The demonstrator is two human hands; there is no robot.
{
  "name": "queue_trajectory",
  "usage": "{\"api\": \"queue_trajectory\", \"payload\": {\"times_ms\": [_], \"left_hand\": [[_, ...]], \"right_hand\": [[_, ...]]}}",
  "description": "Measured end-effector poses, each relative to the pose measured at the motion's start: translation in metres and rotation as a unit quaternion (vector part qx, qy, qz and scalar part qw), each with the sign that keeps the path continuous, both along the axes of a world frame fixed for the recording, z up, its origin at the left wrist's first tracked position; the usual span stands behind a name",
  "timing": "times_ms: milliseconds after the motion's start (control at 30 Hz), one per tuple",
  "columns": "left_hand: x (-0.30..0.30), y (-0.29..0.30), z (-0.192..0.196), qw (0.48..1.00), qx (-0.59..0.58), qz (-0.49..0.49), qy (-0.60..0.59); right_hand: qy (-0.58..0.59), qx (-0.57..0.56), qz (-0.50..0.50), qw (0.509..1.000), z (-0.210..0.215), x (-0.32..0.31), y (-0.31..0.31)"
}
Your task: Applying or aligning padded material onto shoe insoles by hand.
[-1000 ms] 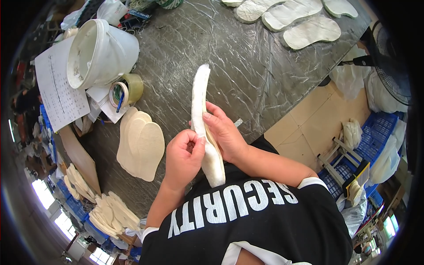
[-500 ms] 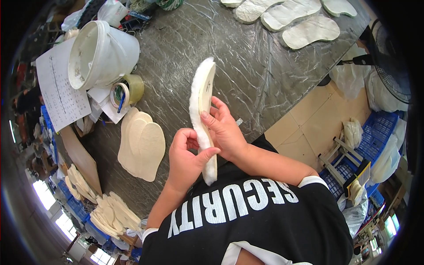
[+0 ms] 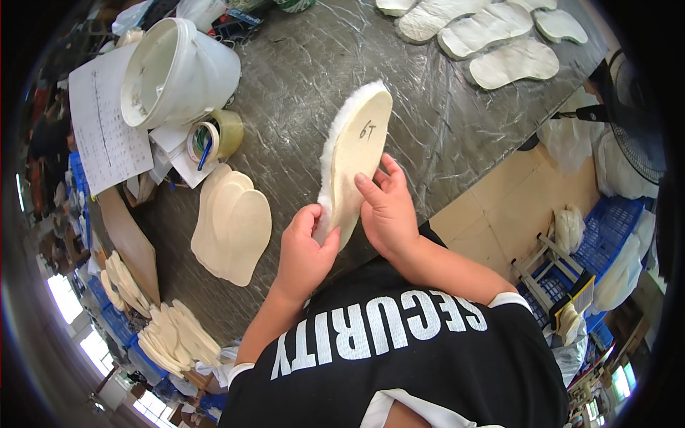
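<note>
One bare left hand (image 3: pixel 305 251) tightly pinches a cream, white-fleeced insole (image 3: pixel 365 151); the right hand (image 3: pixel 389 212) clasps its side, by the grey plastic-sheeted table's (image 3: pixel 285 107) near edge.

On the cream face of the fleece-backed insole (image 3: pixel 357 157), held above the tabletop (image 3: pixel 285 135), a short dark marking (image 3: pixel 367 131) stands toward the end farther from the tabletop's near edge. Big white block lettering (image 3: pixel 364 335) spans the chest of the black shirt (image 3: pixel 428 378) at that near edge. By the tabletop's left edge, next to the white bucket (image 3: pixel 214 75), a white paper sheet (image 3: pixel 107 121) carries rows of small dark writing, too fine to make out, with a long dark line running down through them.
</note>
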State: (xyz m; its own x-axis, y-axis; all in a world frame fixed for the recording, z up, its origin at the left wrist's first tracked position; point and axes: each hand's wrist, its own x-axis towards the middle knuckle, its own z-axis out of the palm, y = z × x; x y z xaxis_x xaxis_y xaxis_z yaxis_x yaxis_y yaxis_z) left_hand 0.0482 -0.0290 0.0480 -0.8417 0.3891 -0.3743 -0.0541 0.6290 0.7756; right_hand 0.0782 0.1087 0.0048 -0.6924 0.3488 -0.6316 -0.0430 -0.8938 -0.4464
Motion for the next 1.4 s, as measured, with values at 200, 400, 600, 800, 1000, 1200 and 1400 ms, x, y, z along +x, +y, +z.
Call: {"api": "queue_trajectory", "payload": {"times_ms": [200, 400, 600, 800, 1000, 1200, 1400], "left_hand": [[-0.009, -0.017, 0.01, 0.981, -0.02, -0.129, 0.143], [-0.014, -0.014, 0.031, 0.979, -0.027, -0.183, 0.086], [-0.014, -0.028, 0.028, 0.988, -0.02, -0.152, -0.002], [-0.012, -0.03, 0.008, 0.985, 0.027, -0.167, 0.041], [-0.006, -0.026, -0.013, 0.986, 0.012, -0.158, 0.06], [0.006, -0.024, -0.026, 0.987, -0.006, -0.155, 0.035], [0.006, -0.011, -0.029, 0.978, 0.013, -0.201, 0.048]], "right_hand": [[0.019, 0.654, 0.106, 0.749, -0.003, 0.031, 0.047], [0.221, 0.762, 0.388, 0.468, 0.038, -0.004, 0.064], [0.237, 0.719, 0.457, 0.466, 0.027, -0.014, 0.06], [0.235, 0.677, 0.49, 0.496, -0.002, -0.011, 0.058], [0.21, 0.648, 0.52, 0.515, -0.009, -0.003, 0.052], [0.148, 0.573, 0.597, 0.542, -0.014, 0.001, 0.071], [0.131, 0.502, 0.633, 0.574, -0.019, 0.011, 0.08]]}}
